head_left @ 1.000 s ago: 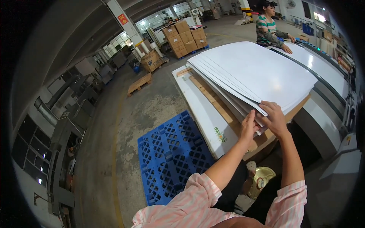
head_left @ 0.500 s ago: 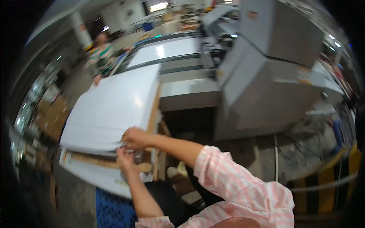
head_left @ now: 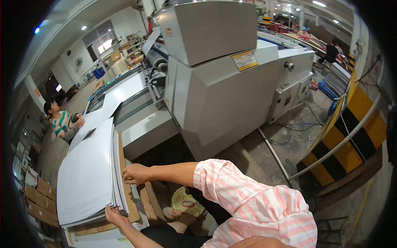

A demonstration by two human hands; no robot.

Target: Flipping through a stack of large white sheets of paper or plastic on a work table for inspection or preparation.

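A tall stack of large white sheets (head_left: 84, 177) lies on a brown board (head_left: 129, 194) at my left. My left hand (head_left: 116, 216) pinches the near right corner of the stack, where the edges of the sheets fan slightly apart. By the stack's right edge, above the brown board, my right hand (head_left: 137, 174) is closed with its fingers curled in. What it holds, if anything, is hidden. Across the stack a co-worker (head_left: 62, 122) has hands at the far edge of a white sheet (head_left: 93, 118) that reaches onto the machine's feed bed (head_left: 126, 89).
A big grey machine (head_left: 223, 95) rises ahead of me. Wooden pallet boards (head_left: 151, 202) and a yellow stool-like object (head_left: 187, 202) are by my legs. At right stand a yellow-and-black striped panel (head_left: 347, 132) and a pale pipe (head_left: 275, 159). Cardboard boxes (head_left: 41, 198) are at far left.
My view has swung right. My hands were together at the stack's near corner; my right hand has moved away along its right edge. A sheet now spans from the stack to the feed bed.
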